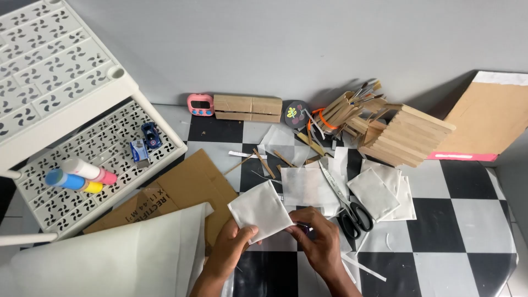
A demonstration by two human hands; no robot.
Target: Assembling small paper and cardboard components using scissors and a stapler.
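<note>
The person sits over a black-and-white checkered floor [473, 220] with a square of thin white translucent paper [260, 210] held up just in front of them, and the work in hand looks to me like handling or fitting one cut sheet out of a batch. The left hand [234, 245] pinches the square's lower left corner, thumb on top, fingers closed on the sheet. The right hand [319, 239] is curled close at the square's lower right edge, its fingertips bunched around something small and pale; I cannot tell whether it grips the paper itself or a scrap beside it. As I judge it, any next handling calls for a light pinch, since the sheet is limp, slightly creased and would crumple easily. Taking the held square as the landmark: just right of it lie black-handled scissors [347, 202], blades pointing away, and beyond them a loose stack of similar white squares [379, 192]. Farther away and to the right stands a slatted form built of flat wooden craft sticks [407, 135], with a banded bundle of sticks [344, 113] beside it. Straight behind the square, against the wall, sit two wooden blocks [247, 108] and a pink digital timer [200, 105]. To its left lie brown cardboard [181, 190], a large pale sheet [110, 256], and a white perforated plastic rack [66, 110] holding glue tubes [82, 175].
</note>
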